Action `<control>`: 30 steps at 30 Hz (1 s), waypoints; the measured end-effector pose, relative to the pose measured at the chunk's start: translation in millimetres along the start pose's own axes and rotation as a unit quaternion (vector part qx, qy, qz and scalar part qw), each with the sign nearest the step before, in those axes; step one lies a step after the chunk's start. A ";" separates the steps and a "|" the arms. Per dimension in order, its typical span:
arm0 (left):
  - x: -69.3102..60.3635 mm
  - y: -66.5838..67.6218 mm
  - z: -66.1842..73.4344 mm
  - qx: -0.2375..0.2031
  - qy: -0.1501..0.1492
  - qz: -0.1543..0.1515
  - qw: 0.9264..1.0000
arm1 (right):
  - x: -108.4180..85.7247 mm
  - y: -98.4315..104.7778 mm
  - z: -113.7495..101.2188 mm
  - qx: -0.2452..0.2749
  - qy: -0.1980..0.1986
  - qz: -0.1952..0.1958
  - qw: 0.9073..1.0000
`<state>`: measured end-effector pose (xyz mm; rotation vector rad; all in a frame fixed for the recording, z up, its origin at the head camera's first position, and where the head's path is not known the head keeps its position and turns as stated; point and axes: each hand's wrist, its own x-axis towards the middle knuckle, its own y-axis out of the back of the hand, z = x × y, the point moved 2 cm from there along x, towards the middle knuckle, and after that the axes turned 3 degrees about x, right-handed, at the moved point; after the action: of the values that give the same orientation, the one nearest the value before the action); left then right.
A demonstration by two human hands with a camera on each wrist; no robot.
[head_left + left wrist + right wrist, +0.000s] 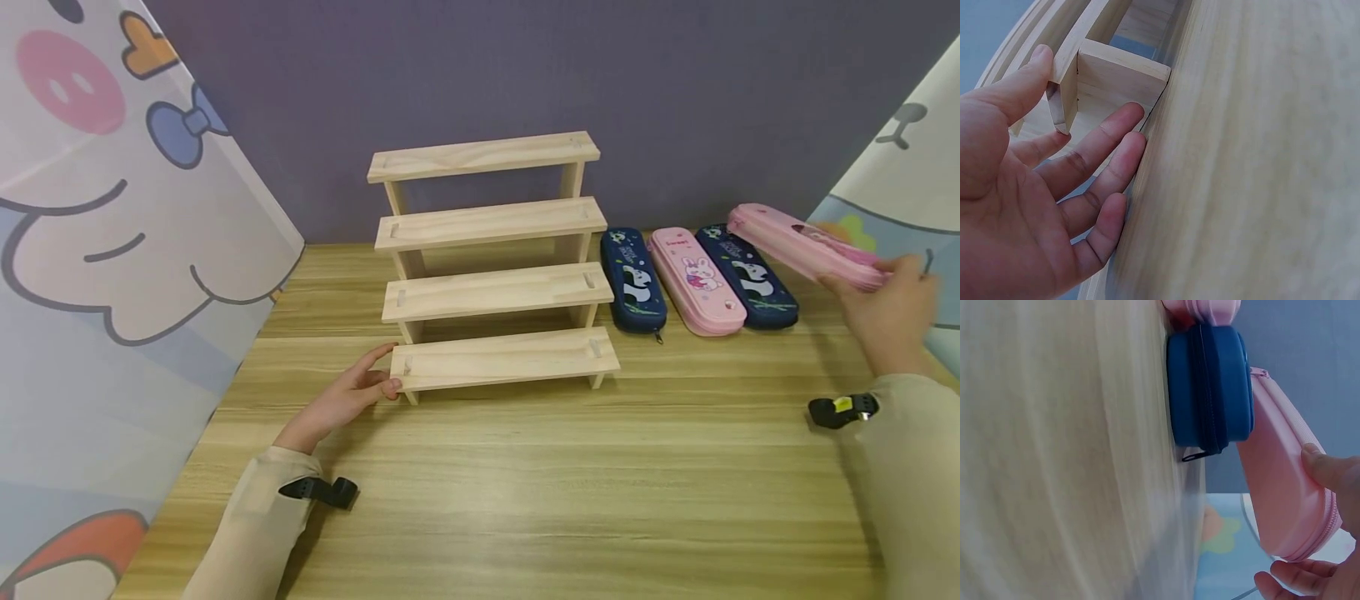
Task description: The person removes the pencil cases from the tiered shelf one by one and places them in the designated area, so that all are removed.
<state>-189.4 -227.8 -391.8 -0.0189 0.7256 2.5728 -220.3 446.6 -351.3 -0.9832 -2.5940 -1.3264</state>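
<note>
A pale wooden four-step display rack (501,288) stands in the middle of the table. At the left end of its lowest board, my left hand (352,396) pinches the board between thumb and index finger; the other fingers stretch loosely below in the left wrist view. My right hand (892,308) grips one end of a pink pencil case (810,242), held tilted above the table. Its zipper side shows in the right wrist view. Just left of it lie a dark blue panda pencil case (750,279), a pink rabbit pencil case (699,279) and another blue panda pencil case (634,279).
A grey-blue panel (675,100) rises behind the wood-grain table (562,483). Cartoon-printed sheets (135,250) border the left and right sides. Each sleeve carries a small black wrist device, the left one (322,490) close above the tabletop.
</note>
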 end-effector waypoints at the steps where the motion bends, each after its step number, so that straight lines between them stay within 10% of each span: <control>1: 0.0 0.0 0.2 0.001 0.001 0.000 1.000 | 1.1 0.6 1.8 -0.002 -0.007 -0.002 1.000; 23: -0.5 -0.8 3.7 0.000 0.001 -0.002 1.000 | 3.2 2.0 32.2 -0.017 -0.095 -0.106 0.990; 30: -0.6 -0.6 4.0 0.001 0.002 -0.001 1.000 | 7.5 0.7 40.1 -0.049 -0.065 -0.131 0.988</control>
<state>-188.2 -225.7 -388.6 -0.0253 0.7307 2.5699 -217.1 480.7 -373.4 -0.7861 -2.8637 -1.5069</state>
